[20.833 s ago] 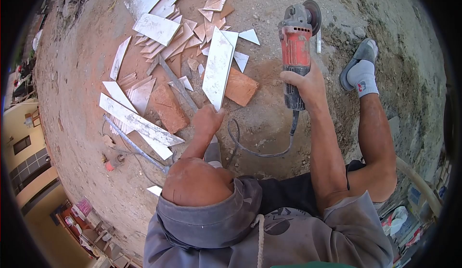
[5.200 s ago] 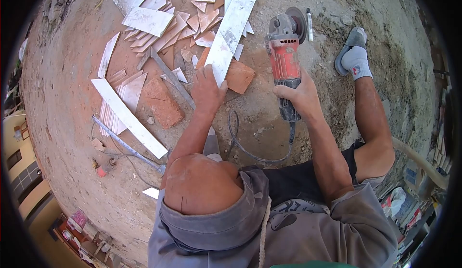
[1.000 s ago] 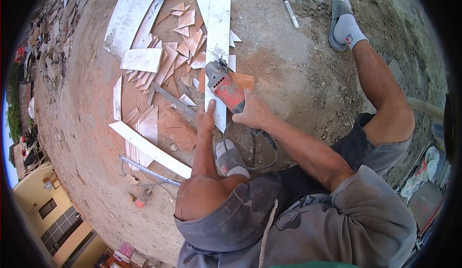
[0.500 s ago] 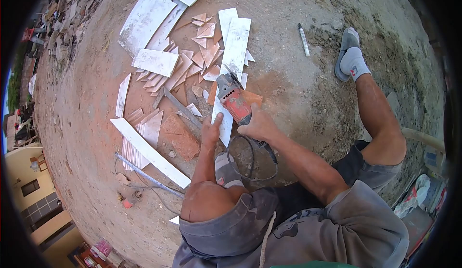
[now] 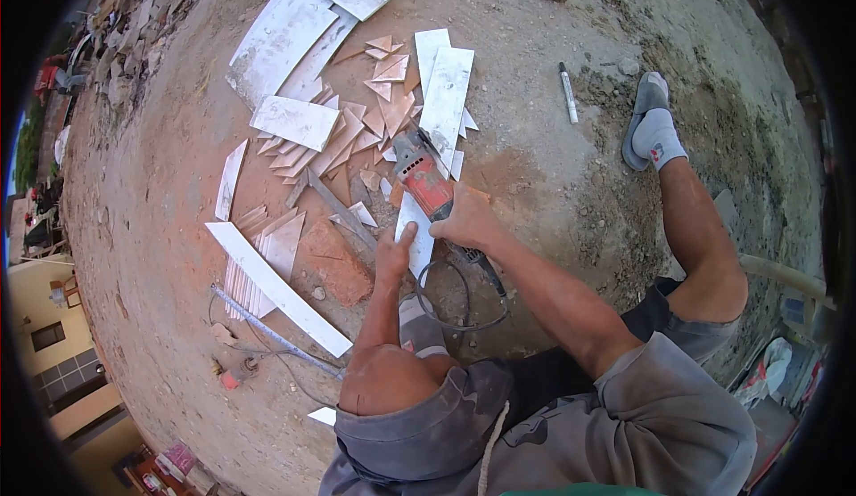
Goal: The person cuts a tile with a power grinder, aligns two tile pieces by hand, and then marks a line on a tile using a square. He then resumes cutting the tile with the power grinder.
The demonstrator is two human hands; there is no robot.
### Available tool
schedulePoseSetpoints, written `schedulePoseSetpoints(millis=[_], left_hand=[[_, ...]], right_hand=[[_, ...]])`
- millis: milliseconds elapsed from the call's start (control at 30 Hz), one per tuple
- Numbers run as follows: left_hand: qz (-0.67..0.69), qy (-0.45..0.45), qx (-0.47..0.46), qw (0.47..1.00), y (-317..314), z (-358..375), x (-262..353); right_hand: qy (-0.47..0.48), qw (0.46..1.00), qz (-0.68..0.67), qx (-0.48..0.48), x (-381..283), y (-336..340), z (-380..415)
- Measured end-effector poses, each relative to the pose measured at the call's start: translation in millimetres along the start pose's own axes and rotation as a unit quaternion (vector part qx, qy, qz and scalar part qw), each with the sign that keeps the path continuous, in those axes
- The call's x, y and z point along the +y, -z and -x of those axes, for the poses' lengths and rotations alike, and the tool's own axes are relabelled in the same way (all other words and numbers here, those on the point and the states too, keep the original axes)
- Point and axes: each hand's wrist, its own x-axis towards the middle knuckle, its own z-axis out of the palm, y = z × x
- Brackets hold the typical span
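My right hand (image 5: 465,220) is wrapped round the red and grey angle grinder (image 5: 426,184), whose disc end lies over a long white tile strip (image 5: 448,95). A black cable loops from its rear end. My left hand (image 5: 393,251) grips the near, left edge of the white tile piece (image 5: 415,229), thumb on top. A reddish brick (image 5: 335,262) lies left of my left hand. Beyond the grinder, tile offcuts (image 5: 339,135) are heaped on the dirt ground.
A curved white strip (image 5: 278,288) rests on stacked tile pieces at left, near a measuring tape (image 5: 267,328). Large white tiles (image 5: 278,41) lie at the far left. A marker (image 5: 568,92) is on the ground, left of my sandalled foot (image 5: 653,122). A person (image 5: 55,77) is far left.
The grinder and my right hand have shifted slightly to the right relative to the tile piece. The whole view has moved a little, and the long white strip appears slightly lower.
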Motion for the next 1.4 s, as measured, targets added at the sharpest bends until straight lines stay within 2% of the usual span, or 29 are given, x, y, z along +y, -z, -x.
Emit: schedulePoseSetpoints(millis=[300,433,500,533,600,633,700,833,900,1033,1100,1133,1200,1400], left_hand=[[0.027,0.003,-0.003,1.0,-1.2,-13.8,-32.8],[0.034,0.009,-0.007,0.999,-1.3,-5.7,-14.4],[-0.067,0.024,0.032,0.997,-1.7,-4.3,-12.9],[-0.067,0.026,0.031,0.997,-3.9,-0.6,-11.2],[-0.206,-0.125,0.186,0.953,-15.8,10.4,-9.5],[-0.204,-0.122,0.184,0.954,-19.4,14.1,-2.5],[-0.328,-0.31,0.198,0.87,-23.3,18.0,13.8],[-0.348,-0.271,0.146,0.885,-28.9,13.8,6.3],[-0.29,-0.204,0.088,0.931,-23.0,9.7,7.1],[-0.231,-0.172,0.101,0.952,-14.0,28.9,25.9],[-0.245,-0.18,0.172,0.937,0.0,32.3,7.4],[-0.246,-0.18,0.171,0.937,8.5,33.8,-1.4],[-0.256,-0.196,0.266,0.908,28.6,39.2,-16.4],[-0.274,-0.151,0.312,0.897,74.5,37.1,-48.3]], right_hand=[[-0.012,1.0,0.027,-0.007,-17.8,3.2,-22.8],[-0.01,1.0,0.016,-0.01,-28.4,6.3,-30.2],[-0.01,1.0,0.009,-0.004,-29.9,7.2,-27.6],[-0.007,1.0,0.004,0.003,-31.6,8.5,-25.6],[-0.003,1.0,0.002,0.009,-29.6,9.0,-15.3],[0.003,1.0,0.0,0.016,-27.8,8.9,-9.0],[0.021,1.0,-0.006,0.023,-25.5,7.1,4.4],[0.071,0.995,-0.044,0.049,-31.6,7.6,20.1],[0.061,0.996,-0.042,0.045,-33.3,7.6,22.7],[0.062,0.996,-0.046,0.049,-33.5,5.7,25.8],[0.051,0.997,-0.047,0.034,-32.7,4.4,22.8],[0.041,0.998,-0.046,0.023,-32.7,4.8,19.0],[0.038,0.998,-0.035,0.031,-29.1,0.9,9.4],[0.016,0.999,-0.019,0.03,-23.9,-10.5,-18.5]])
